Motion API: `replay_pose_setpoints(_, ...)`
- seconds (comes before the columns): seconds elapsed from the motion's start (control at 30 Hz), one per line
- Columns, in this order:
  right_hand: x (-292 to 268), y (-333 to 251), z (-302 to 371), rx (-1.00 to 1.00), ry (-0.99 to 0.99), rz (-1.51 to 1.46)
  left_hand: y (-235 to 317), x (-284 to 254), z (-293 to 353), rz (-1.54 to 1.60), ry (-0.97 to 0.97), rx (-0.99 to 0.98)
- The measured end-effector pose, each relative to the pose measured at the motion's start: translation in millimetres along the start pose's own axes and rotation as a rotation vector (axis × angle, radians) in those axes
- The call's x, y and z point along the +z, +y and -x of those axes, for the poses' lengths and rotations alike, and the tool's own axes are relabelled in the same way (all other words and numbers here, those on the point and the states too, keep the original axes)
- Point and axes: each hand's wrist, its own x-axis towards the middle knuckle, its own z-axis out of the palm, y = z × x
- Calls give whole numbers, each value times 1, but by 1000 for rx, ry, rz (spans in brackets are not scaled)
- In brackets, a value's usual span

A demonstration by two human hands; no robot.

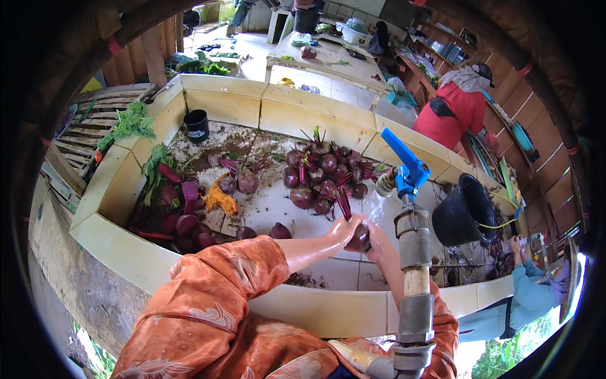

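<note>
1. I judge the step in hand to be rinsing: the beet (359,240) is over the near part of the sink (315,314), just nearer me than the water (374,206) below the tap (408,169).
2. Next, I think, calls for turning it under that water.
3. My left hand (345,230) is curled round it; my right hand (380,244) touches its right side, how firmly I cannot tell.
</note>
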Motion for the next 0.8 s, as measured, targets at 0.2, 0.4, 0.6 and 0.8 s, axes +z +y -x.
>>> replay_pose_setpoints(0.2, 4, -6, 15, -183, 118, 92, 17, -17, -4, -49, 39, 19)
replay_pose_setpoints(0.4, 26, -27, 31, -586, 404, 638, 13, -15, 3, 509, -186, -171)
replay_pose_setpoints(0.6, 11, -29, 31, -593, 377, 286, 9, -13, 3, 545, -170, 29)
replay_pose_setpoints(0.8, 9, -37, 36, -532, 380, 209, 28, -30, -3, -121, -219, 558)
